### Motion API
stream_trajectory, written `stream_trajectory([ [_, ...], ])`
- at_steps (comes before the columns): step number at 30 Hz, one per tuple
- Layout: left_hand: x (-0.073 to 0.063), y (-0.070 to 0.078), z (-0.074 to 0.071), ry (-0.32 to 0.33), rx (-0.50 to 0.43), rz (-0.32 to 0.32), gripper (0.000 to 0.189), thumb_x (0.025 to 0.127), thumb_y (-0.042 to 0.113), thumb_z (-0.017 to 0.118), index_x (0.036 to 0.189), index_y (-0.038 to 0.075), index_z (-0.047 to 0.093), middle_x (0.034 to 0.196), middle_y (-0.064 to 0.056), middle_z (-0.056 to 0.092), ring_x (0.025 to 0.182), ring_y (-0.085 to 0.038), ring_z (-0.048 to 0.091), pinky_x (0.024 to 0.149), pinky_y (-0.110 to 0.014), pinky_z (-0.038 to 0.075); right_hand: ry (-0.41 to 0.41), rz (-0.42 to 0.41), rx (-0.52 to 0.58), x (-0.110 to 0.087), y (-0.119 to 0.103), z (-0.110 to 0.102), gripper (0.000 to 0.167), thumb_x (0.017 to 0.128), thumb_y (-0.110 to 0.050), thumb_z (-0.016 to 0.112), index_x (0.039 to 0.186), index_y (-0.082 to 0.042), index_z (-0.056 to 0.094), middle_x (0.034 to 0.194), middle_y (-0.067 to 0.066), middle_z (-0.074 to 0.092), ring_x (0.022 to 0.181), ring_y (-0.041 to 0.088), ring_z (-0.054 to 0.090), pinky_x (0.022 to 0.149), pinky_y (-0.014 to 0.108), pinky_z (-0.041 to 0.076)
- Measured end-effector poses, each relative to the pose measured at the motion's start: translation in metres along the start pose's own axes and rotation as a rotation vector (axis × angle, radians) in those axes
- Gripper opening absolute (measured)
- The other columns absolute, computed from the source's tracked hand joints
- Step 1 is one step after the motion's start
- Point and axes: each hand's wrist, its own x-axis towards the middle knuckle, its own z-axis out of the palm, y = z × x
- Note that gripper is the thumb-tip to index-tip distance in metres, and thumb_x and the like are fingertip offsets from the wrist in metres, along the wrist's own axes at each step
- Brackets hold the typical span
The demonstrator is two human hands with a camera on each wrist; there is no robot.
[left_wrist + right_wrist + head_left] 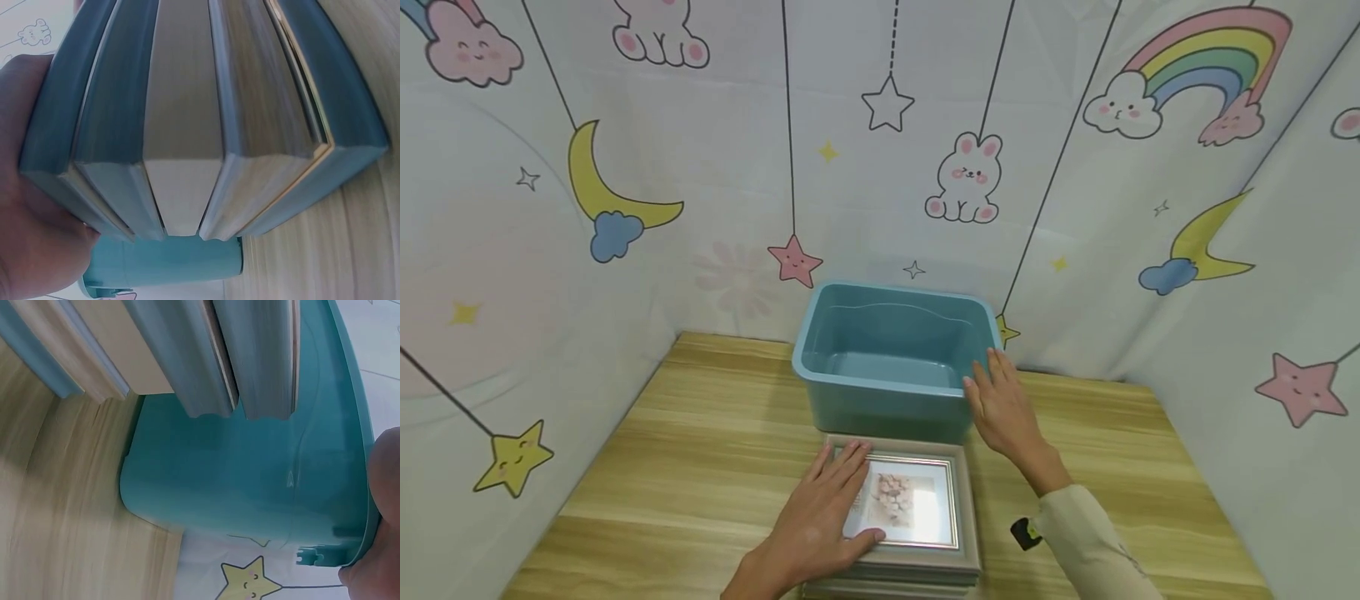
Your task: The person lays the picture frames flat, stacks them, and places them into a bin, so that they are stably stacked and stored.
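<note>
A stack of picture frames [966, 508] lies in front of a blue plastic bin [887, 412]. The top one has a beige border and a floral picture behind shiny glass. My left hand [823, 512] rests on its left part with fingers stretched out. From the side, the left wrist view shows blue-grey, cream and wood-toned frame edges [184, 112], with the left hand [37, 231] against the top one. At the bin's right front corner, my right hand [1003, 412] touches the rim, fingers extended. The right wrist view shows only part of that hand [384, 506] by the rim.
The bin's visible inside holds nothing. A small black object [1025, 533] with a yellow-green patch sits by the right sleeve. Wood-grain tabletop [677, 467] extends on both sides of the stack. A white curtain [737, 167] with cartoon prints hangs close behind the bin.
</note>
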Motion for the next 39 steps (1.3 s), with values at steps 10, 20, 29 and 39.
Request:
stream_trajectory([
  [10, 0.0, -0.004, 0.0, 0.088, -0.049, 0.026, 0.073, 0.084, 0.048, 0.072, 0.141, 0.005, 0.055, 0.156, -0.012, 0.045, 0.147, -0.03, 0.038, 0.12, -0.058, 0.024, 0.15, 0.186, 0.354, -0.017, 0.001, -0.007, 0.056, 0.108, -0.028, 0.039, 0.156, -0.001, 0.028, 0.164, 0.026, 0.013, 0.153, 0.046, 0.007, 0.119, 0.069, 0.011],
  [20, -0.012, -0.007, -0.004, 0.296, -0.565, -0.378, 0.072, 0.091, 0.034, 0.072, 0.147, -0.003, 0.045, 0.153, -0.025, 0.043, 0.14, -0.048, 0.04, 0.109, -0.065, 0.038, -0.008, 0.618, 0.872, -0.084, -0.014, -0.005, 0.072, 0.107, -0.05, 0.032, 0.161, -0.009, 0.008, 0.161, 0.027, 0.026, 0.149, 0.045, 0.024, 0.119, 0.065, 0.022],
  [29, -0.016, -0.018, 0.003, -0.044, -0.923, -0.761, 0.085, 0.097, 0.05, 0.056, 0.149, -0.013, 0.031, 0.14, -0.041, 0.047, 0.129, -0.052, 0.051, 0.102, -0.061, 0.047, -0.324, 0.591, 1.05, -0.131, -0.036, 0.028, 0.076, 0.108, -0.048, 0.024, 0.154, 0.011, 0.013, 0.157, 0.039, 0.021, 0.143, 0.057, 0.024, 0.114, 0.07, 0.024],
  [39, -0.012, -0.023, 0.007, -0.131, -0.978, -0.813, 0.089, 0.097, 0.054, 0.054, 0.148, -0.015, 0.029, 0.134, -0.039, 0.054, 0.12, -0.042, 0.061, 0.103, -0.059, 0.047, -0.382, 0.568, 1.127, -0.138, -0.043, 0.034, 0.072, 0.107, -0.045, 0.034, 0.154, 0.008, 0.021, 0.127, 0.024, 0.061, 0.118, 0.032, 0.06, 0.105, 0.045, 0.047],
])
